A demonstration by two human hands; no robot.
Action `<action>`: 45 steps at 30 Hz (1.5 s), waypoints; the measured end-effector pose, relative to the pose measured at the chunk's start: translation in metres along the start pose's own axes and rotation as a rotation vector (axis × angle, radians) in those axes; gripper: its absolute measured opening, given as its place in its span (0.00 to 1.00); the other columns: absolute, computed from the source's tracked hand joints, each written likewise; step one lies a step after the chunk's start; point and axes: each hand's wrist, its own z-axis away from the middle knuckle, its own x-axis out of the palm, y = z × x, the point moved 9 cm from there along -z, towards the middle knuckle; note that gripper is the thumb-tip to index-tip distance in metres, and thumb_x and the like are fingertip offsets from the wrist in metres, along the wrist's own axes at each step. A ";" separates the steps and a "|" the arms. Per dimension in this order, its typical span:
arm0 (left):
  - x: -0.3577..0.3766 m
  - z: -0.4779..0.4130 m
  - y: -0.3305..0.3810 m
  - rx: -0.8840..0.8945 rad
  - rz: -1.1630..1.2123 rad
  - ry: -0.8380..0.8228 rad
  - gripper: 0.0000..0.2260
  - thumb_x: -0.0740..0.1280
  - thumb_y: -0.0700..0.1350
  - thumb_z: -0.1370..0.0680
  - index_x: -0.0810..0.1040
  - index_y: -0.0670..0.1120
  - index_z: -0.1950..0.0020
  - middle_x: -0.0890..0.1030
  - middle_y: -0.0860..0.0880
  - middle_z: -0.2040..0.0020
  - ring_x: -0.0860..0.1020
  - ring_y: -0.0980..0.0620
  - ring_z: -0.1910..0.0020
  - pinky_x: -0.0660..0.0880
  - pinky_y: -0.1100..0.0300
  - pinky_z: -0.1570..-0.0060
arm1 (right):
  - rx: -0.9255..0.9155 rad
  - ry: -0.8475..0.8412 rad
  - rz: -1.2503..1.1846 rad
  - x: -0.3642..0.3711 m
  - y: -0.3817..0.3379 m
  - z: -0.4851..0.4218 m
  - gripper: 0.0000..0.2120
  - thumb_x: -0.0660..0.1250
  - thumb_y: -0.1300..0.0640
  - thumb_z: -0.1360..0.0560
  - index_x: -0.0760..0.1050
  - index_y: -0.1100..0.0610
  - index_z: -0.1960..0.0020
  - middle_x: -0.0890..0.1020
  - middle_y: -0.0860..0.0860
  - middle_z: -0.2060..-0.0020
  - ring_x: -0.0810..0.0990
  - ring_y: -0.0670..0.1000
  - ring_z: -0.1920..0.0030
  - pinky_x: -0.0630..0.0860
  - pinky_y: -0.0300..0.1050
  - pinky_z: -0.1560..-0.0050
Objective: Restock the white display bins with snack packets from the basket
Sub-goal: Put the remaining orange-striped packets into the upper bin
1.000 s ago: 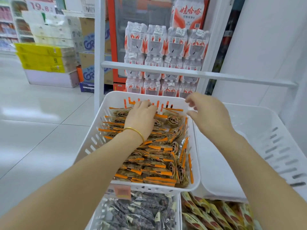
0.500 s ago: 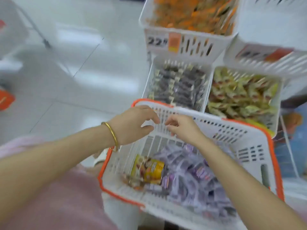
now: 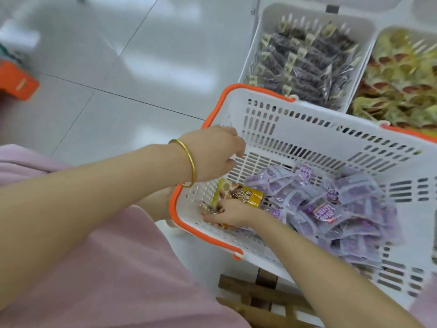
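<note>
A single wide-angle view from a camera worn on a person's head, tilted steeply down and a little forward. Both forearms enter from the left and bottom edges, with pink clothing point(image 3: 118, 268) filling the lower left. A white basket point(image 3: 307, 129) with an orange rim sits close beneath the lens, across the centre and right. The left hand point(image 3: 212, 155) is above its near corner and the right hand point(image 3: 231, 213) is inside. Farther off, along the top right edge, are a bin of dark packets point(image 3: 257, 43) and a bin of green and red packets point(image 3: 387, 29), the second cropped by the frame. Pale floor point(image 3: 118, 55) fills the upper left. The far parts look slightly blurred.
</note>
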 end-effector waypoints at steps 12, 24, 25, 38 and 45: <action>-0.001 -0.002 0.003 0.000 0.012 0.005 0.13 0.58 0.46 0.20 0.72 0.49 0.36 0.71 0.48 0.38 0.71 0.47 0.40 0.70 0.52 0.40 | 0.095 -0.085 -0.275 0.013 0.012 -0.016 0.34 0.67 0.44 0.26 0.58 0.55 0.26 0.67 0.50 0.32 0.68 0.51 0.35 0.66 0.40 0.41; -0.002 -0.003 0.006 -0.012 0.008 -0.041 0.13 0.58 0.48 0.20 0.72 0.49 0.36 0.71 0.48 0.37 0.72 0.47 0.41 0.70 0.51 0.40 | -0.081 -0.180 -0.272 0.014 0.008 0.008 0.34 0.71 0.44 0.29 0.61 0.47 0.28 0.64 0.48 0.31 0.66 0.49 0.34 0.66 0.45 0.32; -0.002 -0.003 0.007 -0.012 0.006 -0.044 0.14 0.58 0.48 0.20 0.72 0.49 0.36 0.71 0.48 0.37 0.72 0.47 0.40 0.70 0.51 0.40 | -0.097 -0.181 -0.280 0.015 0.006 0.010 0.35 0.71 0.44 0.29 0.60 0.47 0.28 0.65 0.48 0.32 0.66 0.48 0.34 0.65 0.47 0.31; 0.005 -0.010 0.022 0.016 0.000 -0.116 0.14 0.58 0.48 0.20 0.72 0.49 0.35 0.70 0.48 0.36 0.72 0.47 0.40 0.70 0.49 0.39 | -0.078 0.010 -0.663 -0.004 0.028 0.031 0.38 0.76 0.55 0.35 0.63 0.43 0.30 0.68 0.49 0.33 0.72 0.51 0.37 0.75 0.48 0.39; -0.005 -0.030 0.040 0.025 0.099 -0.090 0.22 0.62 0.49 0.21 0.63 0.47 0.29 0.68 0.46 0.32 0.71 0.47 0.37 0.68 0.57 0.39 | -0.308 0.282 -1.263 -0.098 0.045 0.113 0.35 0.77 0.63 0.37 0.67 0.53 0.33 0.83 0.55 0.51 0.83 0.55 0.56 0.79 0.49 0.58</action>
